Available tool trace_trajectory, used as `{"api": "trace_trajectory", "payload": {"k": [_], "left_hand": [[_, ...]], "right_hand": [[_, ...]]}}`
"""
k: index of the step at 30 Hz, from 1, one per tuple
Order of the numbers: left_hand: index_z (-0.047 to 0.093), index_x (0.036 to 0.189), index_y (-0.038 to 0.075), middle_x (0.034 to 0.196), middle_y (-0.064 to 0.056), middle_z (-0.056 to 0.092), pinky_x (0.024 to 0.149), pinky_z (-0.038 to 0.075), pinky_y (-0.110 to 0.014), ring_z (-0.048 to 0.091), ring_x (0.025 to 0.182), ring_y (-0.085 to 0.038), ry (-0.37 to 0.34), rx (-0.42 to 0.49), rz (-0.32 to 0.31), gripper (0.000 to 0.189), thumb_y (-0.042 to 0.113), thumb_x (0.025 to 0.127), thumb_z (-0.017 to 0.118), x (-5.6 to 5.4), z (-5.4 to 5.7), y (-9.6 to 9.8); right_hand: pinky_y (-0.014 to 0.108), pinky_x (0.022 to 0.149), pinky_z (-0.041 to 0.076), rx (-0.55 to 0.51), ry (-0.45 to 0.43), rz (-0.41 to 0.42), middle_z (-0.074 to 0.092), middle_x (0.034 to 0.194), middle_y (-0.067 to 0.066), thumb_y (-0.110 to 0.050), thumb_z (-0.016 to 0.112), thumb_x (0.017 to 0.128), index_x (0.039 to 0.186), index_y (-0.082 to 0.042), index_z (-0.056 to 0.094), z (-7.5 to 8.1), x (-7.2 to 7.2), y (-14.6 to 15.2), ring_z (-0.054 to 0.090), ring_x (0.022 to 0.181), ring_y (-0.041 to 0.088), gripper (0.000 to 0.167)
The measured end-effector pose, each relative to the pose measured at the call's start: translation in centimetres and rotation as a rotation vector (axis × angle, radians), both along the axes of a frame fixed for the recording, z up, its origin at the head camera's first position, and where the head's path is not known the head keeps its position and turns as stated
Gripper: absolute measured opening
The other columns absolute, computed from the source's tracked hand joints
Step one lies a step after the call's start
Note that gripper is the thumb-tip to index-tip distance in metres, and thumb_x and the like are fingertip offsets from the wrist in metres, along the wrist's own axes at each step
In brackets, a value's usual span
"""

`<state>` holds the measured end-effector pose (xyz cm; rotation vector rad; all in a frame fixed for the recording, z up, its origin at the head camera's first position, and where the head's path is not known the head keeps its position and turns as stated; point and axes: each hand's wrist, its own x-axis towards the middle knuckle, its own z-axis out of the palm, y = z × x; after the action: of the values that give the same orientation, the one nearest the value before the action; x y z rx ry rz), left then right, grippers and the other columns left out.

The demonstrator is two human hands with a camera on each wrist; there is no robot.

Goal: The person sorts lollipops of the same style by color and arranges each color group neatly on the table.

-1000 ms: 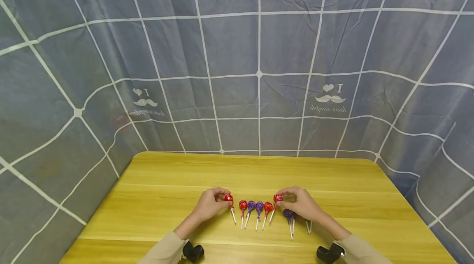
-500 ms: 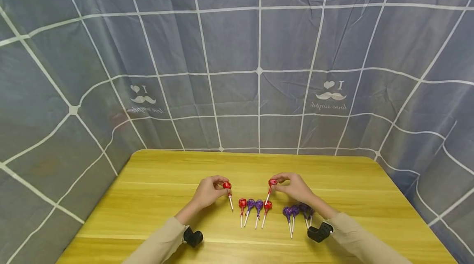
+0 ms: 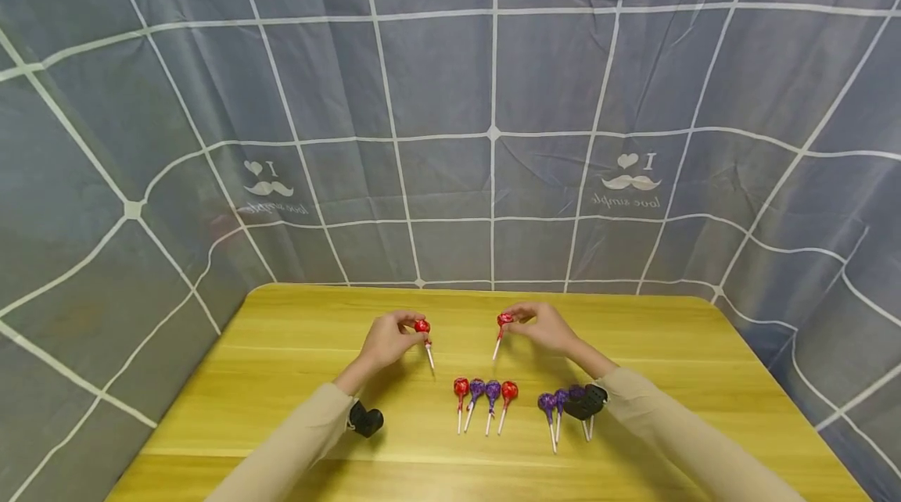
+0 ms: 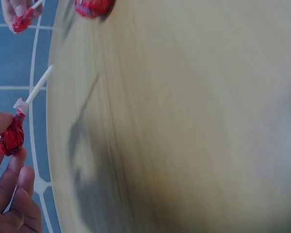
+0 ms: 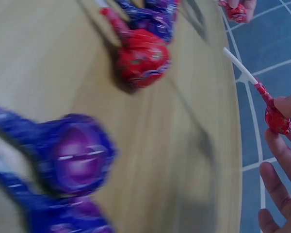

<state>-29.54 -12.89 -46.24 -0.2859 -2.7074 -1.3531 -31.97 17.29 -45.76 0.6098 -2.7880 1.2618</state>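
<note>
My left hand pinches a red-wrapped lollipop by its head, white stick pointing down toward me in the head view. Across from it, my right hand pinches another red lollipop the same way, thumb on one side and fingertips on the other. Both are held up over the far half of the table, apart from each other. Nearer me lies a short row: a red lollipop, a purple lollipop, a second purple one and a red one at its right end.
Several purple lollipops lie in a group to the right of the row, partly hidden under the right wrist's black camera. The yellow wooden table ends at a grey checked curtain behind it.
Both hands have moved away from me toward the table's far side, each carrying its red lollipop. The right one left the right end of the row and shifted left.
</note>
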Motion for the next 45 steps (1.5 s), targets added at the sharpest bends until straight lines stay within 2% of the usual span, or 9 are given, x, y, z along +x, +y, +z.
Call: {"api": "trace_trajectory", "payload": {"k": [11, 16, 22, 29, 40, 45], "left_hand": [[0.071, 0.106, 0.002, 0.094, -0.013, 0.073, 0.06, 0.041, -0.022, 0.055, 0.067, -0.012, -0.007, 0.029, 0.01, 0.029, 0.01, 0.078, 0.076, -3.0, 0.3, 0.4], [0.071, 0.105, 0.001, 0.095, -0.014, 0.073, 0.063, 0.044, -0.023, 0.061, 0.073, -0.017, -0.015, 0.046, 0.003, 0.028, 0.01, 0.078, 0.075, -3.9, 0.3, 0.7], [0.071, 0.105, 0.003, 0.097, -0.013, 0.073, 0.064, 0.043, -0.024, 0.061, 0.076, -0.017, -0.03, 0.036, 0.014, 0.028, 0.012, 0.08, 0.075, -5.2, -0.1, 0.8], [0.072, 0.107, 0.003, 0.099, -0.014, 0.073, 0.064, 0.043, -0.024, 0.062, 0.077, -0.02, -0.004, 0.028, 0.005, 0.028, 0.011, 0.08, 0.075, -6.7, -0.2, 1.4], [0.071, 0.11, 0.003, 0.104, -0.012, 0.073, 0.063, 0.043, -0.022, 0.061, 0.08, -0.02, -0.029, 0.022, 0.01, 0.03, 0.013, 0.081, 0.074, -8.6, -0.6, 2.7], [0.069, 0.112, 0.002, 0.106, -0.014, 0.072, 0.07, 0.047, -0.027, 0.062, 0.087, -0.024, -0.04, 0.039, 0.017, 0.031, 0.01, 0.083, 0.073, -9.0, -1.1, 3.1]], "right_hand": [[0.031, 0.077, 0.049, 0.005, -0.001, -0.012, 0.073, 0.089, 0.008, -0.02, 0.073, 0.082, 0.104, -0.004, 0.073, 0.7, -2.9, -2.2, 0.063, 0.079, 0.013, 0.027], [0.027, 0.073, 0.047, -0.007, -0.015, -0.011, 0.073, 0.088, 0.008, -0.018, 0.073, 0.082, 0.104, -0.003, 0.072, 0.4, -4.0, -3.1, 0.062, 0.075, 0.011, 0.026], [0.025, 0.068, 0.042, -0.029, -0.052, -0.043, 0.071, 0.09, 0.009, -0.017, 0.073, 0.082, 0.105, -0.003, 0.071, -0.1, -4.9, -4.0, 0.059, 0.074, 0.012, 0.028], [0.023, 0.063, 0.038, -0.026, -0.049, -0.075, 0.071, 0.089, 0.009, -0.017, 0.074, 0.081, 0.102, -0.004, 0.071, -0.5, -6.1, -5.0, 0.056, 0.072, 0.011, 0.025], [0.021, 0.067, 0.043, -0.017, -0.063, -0.107, 0.072, 0.092, 0.01, -0.017, 0.074, 0.081, 0.106, -0.004, 0.072, -1.2, -7.8, -6.4, 0.062, 0.078, 0.013, 0.028], [0.02, 0.068, 0.044, -0.049, -0.08, -0.114, 0.073, 0.095, 0.011, -0.016, 0.074, 0.082, 0.105, -0.003, 0.072, -1.9, -8.5, -7.1, 0.065, 0.081, 0.015, 0.026]]}}
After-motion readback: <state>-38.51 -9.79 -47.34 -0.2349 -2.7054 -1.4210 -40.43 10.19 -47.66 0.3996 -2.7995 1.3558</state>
